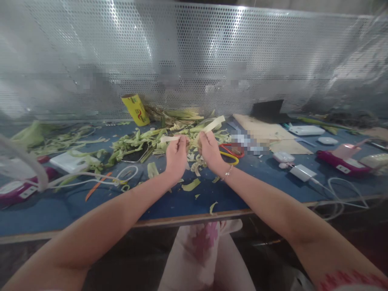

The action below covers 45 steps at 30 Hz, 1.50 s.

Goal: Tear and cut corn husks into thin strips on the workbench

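Both hands are raised over the middle of the blue table, a short gap between them. My left hand (pixel 176 158) is closed on a pale strip (pixel 169 139) that sticks out to its left. Pinched in my right hand (pixel 210 151) is another pale green strip (pixel 215 124), which points up to the right. Behind and below the hands lies a heap of green plant stems and leaves (pixel 133 145). Small peelings (pixel 191 185) are scattered nearer the front edge. Scissors with red (pixel 233 150) and yellow handles lie just right of my right hand.
A yellow tube (pixel 136 110) leans near the perforated metal screen (pixel 194 60). Cardboard (pixel 263 129), white chargers (pixel 303 173) and a purple device (pixel 342 163) lie on the right. At left are a white box (pixel 71 161), cables, an orange strip (pixel 98 186) and another purple device (pixel 18 194).
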Motion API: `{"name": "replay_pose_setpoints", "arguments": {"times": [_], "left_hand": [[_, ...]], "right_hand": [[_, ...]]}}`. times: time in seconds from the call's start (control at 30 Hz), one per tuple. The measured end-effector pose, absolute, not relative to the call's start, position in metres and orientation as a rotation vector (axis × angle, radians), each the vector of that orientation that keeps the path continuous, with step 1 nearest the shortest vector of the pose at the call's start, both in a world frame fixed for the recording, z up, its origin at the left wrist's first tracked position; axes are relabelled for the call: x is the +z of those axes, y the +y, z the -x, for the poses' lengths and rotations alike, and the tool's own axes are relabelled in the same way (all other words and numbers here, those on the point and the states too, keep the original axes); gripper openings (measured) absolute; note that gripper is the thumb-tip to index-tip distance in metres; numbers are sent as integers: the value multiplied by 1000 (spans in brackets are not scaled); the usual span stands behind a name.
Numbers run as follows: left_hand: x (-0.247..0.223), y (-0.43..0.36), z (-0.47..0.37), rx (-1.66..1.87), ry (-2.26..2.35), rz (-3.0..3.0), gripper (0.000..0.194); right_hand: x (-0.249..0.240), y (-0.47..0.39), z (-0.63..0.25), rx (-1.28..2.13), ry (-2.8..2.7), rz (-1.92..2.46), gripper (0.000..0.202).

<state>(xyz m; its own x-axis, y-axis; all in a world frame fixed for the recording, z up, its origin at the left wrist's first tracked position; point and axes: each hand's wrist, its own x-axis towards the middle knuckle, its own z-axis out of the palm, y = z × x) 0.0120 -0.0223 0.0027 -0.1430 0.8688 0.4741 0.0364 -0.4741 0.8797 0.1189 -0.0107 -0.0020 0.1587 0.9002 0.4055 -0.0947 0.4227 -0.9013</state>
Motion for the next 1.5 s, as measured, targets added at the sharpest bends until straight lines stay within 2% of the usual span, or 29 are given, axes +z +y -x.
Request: {"name": "replay_pose_setpoints", "arguments": {"times": [0.37, 0.53, 0.73, 0.9, 1.03, 1.13, 1.3, 1.5], "left_hand": [[-6, -7, -7, 1637, 1092, -1372, 31], [-7, 0, -4, 1617, 1049, -1303, 29], [7, -5, -5, 1509, 780, -1036, 10], [5, 1, -1, 1399, 913, -1025, 26], [-9, 8, 2, 1237, 1016, -1346, 20], [-11, 5, 1, 1143, 1010, -1469, 24], [-3, -5, -1, 1329, 897, -1528, 25], [2, -6, -3, 1442, 867, -1129, 28]], "right_hand": [[-2, 2, -136, 964, -1416, 802, 31], [0, 4, -143, 979, -1575, 802, 22], [-2, 8, -145, 956, -1502, 795, 17], [-1, 9, -144, 1075, -1313, 739, 20], [2, 6, -143, 1217, -1183, 702, 22], [3, 5, -144, 1311, -1083, 636, 23], [4, 3, -144, 1404, -972, 590, 22], [1, -2, -138, 1474, -1080, 628, 29]]}}
